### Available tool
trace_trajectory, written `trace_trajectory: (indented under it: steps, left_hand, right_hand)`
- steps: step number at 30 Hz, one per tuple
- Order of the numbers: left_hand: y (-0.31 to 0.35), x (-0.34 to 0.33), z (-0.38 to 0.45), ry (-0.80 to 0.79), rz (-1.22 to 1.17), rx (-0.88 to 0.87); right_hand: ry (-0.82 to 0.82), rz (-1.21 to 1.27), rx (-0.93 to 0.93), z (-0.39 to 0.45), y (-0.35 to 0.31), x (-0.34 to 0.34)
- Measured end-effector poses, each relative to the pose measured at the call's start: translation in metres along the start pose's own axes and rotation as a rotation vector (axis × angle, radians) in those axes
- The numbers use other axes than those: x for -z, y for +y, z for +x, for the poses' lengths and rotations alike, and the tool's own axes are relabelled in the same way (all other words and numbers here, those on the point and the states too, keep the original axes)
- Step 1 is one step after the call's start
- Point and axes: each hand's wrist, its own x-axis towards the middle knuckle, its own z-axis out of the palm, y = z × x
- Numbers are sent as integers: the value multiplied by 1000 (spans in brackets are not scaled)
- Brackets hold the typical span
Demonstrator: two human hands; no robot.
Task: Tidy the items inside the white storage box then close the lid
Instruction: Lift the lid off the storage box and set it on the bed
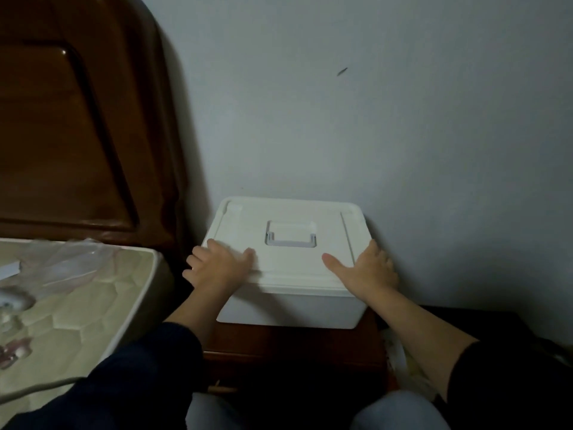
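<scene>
The white storage box [294, 308] stands on a dark wooden bedside table, pushed back against the wall. Its lid [291, 262] lies flat on top, with a recessed handle [290, 235] in the middle. My left hand [217, 268] rests on the lid's front left corner, fingers over the left edge and thumb on top. My right hand [366, 268] rests on the front right corner, thumb spread across the lid and fingers at the right edge. The box's contents are hidden under the lid.
The wooden bedside table [294, 349] shows a drawer front below the box. A mattress [68, 308] with plastic wrap and small items lies at the left, under a dark wooden headboard [77, 119]. A pale wall [372, 119] rises behind. A crumpled bag [403, 361] sits to the table's right.
</scene>
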Motion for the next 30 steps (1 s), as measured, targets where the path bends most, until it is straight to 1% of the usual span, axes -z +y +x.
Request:
trace_trajectory:
  steps: [2,7,15,22,26,30]
  left_hand:
    - [2,2,6,-22,-34,29]
    - [0,7,9,-13,-116,28]
    - [0,10,10,-23,-153,16]
    - [-1,11,10,-17,-159,-1]
    - [-1,16,6,11,-188,-26]
    - [-2,36,4,92,-318,-93]
  right_hand:
    - [9,87,-40,2,3,-2]
    - [69,127,-34,6,3,-5]
    - [61,162,-27,6,1,1]
    - [102,133,-12,4,-2,4]
    - [133,137,-5,3,-3,6]
    - [162,190,12,3,-5,14]
